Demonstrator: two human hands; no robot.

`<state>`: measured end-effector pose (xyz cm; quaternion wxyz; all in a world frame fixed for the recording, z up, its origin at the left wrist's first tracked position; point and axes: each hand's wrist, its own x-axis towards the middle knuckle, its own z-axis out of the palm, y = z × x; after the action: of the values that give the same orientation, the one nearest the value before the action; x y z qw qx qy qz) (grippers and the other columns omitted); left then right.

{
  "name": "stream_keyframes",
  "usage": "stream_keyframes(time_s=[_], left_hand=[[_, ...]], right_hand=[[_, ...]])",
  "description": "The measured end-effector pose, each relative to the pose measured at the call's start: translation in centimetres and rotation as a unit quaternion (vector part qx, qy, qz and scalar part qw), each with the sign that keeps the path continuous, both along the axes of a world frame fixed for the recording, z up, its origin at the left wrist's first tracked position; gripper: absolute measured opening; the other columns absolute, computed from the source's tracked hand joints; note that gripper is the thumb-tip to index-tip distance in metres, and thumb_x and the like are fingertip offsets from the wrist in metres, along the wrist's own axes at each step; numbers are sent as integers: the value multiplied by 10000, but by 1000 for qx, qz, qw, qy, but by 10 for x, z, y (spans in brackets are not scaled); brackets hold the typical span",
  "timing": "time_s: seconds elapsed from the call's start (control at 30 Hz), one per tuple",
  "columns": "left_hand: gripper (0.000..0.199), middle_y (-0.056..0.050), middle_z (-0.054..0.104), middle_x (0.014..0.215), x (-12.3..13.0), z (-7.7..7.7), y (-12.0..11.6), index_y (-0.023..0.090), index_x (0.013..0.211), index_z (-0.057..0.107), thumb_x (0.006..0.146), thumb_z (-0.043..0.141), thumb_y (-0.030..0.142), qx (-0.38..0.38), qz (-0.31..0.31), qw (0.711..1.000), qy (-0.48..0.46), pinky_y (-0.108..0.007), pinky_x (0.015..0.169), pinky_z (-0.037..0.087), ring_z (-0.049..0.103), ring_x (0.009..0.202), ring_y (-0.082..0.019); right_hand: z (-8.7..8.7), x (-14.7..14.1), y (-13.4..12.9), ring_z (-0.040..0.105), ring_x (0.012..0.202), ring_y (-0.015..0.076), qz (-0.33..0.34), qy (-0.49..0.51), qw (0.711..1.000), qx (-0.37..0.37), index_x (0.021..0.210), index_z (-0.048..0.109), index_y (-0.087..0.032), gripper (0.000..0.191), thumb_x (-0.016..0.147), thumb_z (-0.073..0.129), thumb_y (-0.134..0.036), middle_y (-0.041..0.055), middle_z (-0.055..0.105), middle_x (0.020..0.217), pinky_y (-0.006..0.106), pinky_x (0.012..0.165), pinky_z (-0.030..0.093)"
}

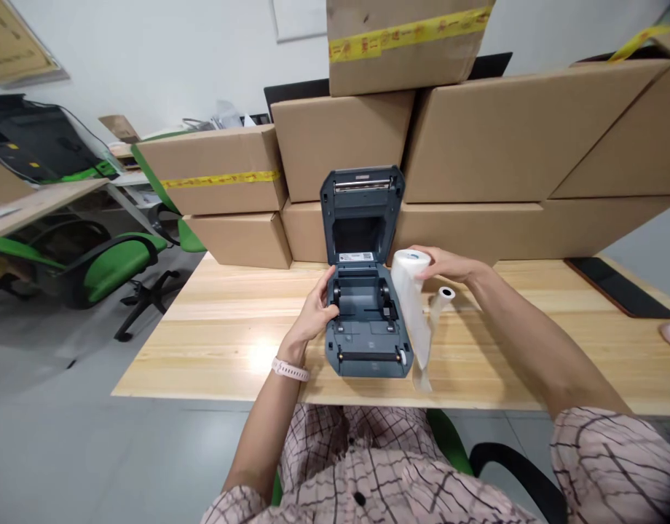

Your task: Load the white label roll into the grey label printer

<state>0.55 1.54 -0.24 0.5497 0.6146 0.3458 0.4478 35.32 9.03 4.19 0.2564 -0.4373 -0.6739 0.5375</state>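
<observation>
A dark grey label printer (362, 335) stands on the wooden table with its lid (362, 211) raised, its inner bay and roller showing. My left hand (314, 309) grips the printer's left side, thumb over the rim and fingers partly hidden behind it. To the right of the printer, my right hand (441, 263) is closed around a large white roll of label paper (408, 280), whose loose strip hangs toward the table's front. A thinner white roll with a dark core (446, 294) lies just below that hand, trailing a strip of its own.
Stacked cardboard boxes (477, 145) line the back of the wooden table (215, 335). A black phone-like slab (619, 286) lies at the right. Green office chairs (113, 266) and another desk (45, 195) stand to the left.
</observation>
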Motion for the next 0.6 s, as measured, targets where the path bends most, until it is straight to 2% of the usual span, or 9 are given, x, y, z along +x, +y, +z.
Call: stream_keyframes(time_s=[0.1,0.17,0.27,0.33,0.4,0.5,0.6], left_hand=[[999,-111,406,1668,1,0,-1,195,1618,340,669,648,144,4,-3,1000,-15,-455,1300,283,375,1548,-302],[1002,-107,419,1662,1,-1,-1,202,1618,343,668,654,142,-1,-2,1000,-21,-463,1306,269,366,1553,-305],[1034,-124,405,1668,0,-2,0,182,1627,316,658,673,139,-24,-1,999,-26,-479,1311,249,347,1563,-317],[1060,-133,356,1691,-1,-1,1,169,1635,292,654,692,149,-37,0,999,-27,-474,1316,234,318,1576,-322],[1077,-123,314,1711,-2,0,1,177,1643,272,654,694,147,-42,-6,999,-26,-460,1322,217,284,1591,-314],[1070,-91,272,1731,-3,3,0,211,1651,258,671,681,144,-39,-23,999,-24,-439,1329,194,245,1606,-295],[1064,-82,237,1743,-4,5,-2,211,1657,245,686,674,146,-38,-30,999,-22,-430,1330,185,223,1613,-295]], right_hand=[[22,-2,-14,708,1026,314,22,129,991,-6,1211,619,-227,788,568,886,-598,106,754,1144,418,857,567],[42,-17,-23,713,990,304,64,150,987,10,1237,601,-219,827,577,865,-641,120,751,1156,395,809,565],[68,-58,-32,689,969,261,135,16,987,90,1210,597,-199,763,612,873,-585,104,731,1164,339,790,538],[78,-88,-34,666,972,258,178,-130,965,142,1170,606,-192,701,635,866,-562,94,718,1160,332,788,521],[79,-112,-32,654,956,269,214,-240,932,168,1131,611,-181,662,651,842,-574,98,714,1142,349,787,513],[75,-130,-26,651,961,288,243,-302,904,182,1122,610,-174,661,652,822,-588,106,709,1148,382,825,508],[71,-133,-19,655,967,294,254,-310,900,174,1110,619,-182,656,639,820,-592,97,714,1147,387,835,509]])
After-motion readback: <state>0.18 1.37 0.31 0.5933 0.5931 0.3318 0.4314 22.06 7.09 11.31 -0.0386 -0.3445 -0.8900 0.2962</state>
